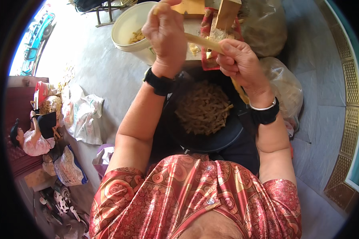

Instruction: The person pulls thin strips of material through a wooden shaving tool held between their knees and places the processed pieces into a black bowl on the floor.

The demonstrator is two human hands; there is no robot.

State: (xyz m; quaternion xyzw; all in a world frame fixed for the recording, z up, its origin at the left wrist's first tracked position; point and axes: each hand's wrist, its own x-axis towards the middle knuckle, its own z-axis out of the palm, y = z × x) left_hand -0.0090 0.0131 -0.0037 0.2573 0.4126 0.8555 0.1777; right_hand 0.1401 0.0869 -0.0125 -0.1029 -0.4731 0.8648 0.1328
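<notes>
Both my hands are raised over the far side of a dark round basin (237,137). Brownish short cut pieces (203,109) fill the middle of it. A long pale yellow strip (205,42) is stretched between my hands. My left hand (165,38), higher up, is closed round one part, and a bit of yellow shows at its top. My right hand (239,61) pinches the strip between thumb and fingers. A yellow tail hangs below that hand towards the wrist. What the strip is made of, I cannot make out.
Beyond the basin, a wooden block (228,14) stands on a red cloth (205,30). A white bucket (119,30) holds yellowish pieces. Clear plastic bags (283,87) lie on the right, white sacks (87,119) on the left. Another person (36,139) sits at far left.
</notes>
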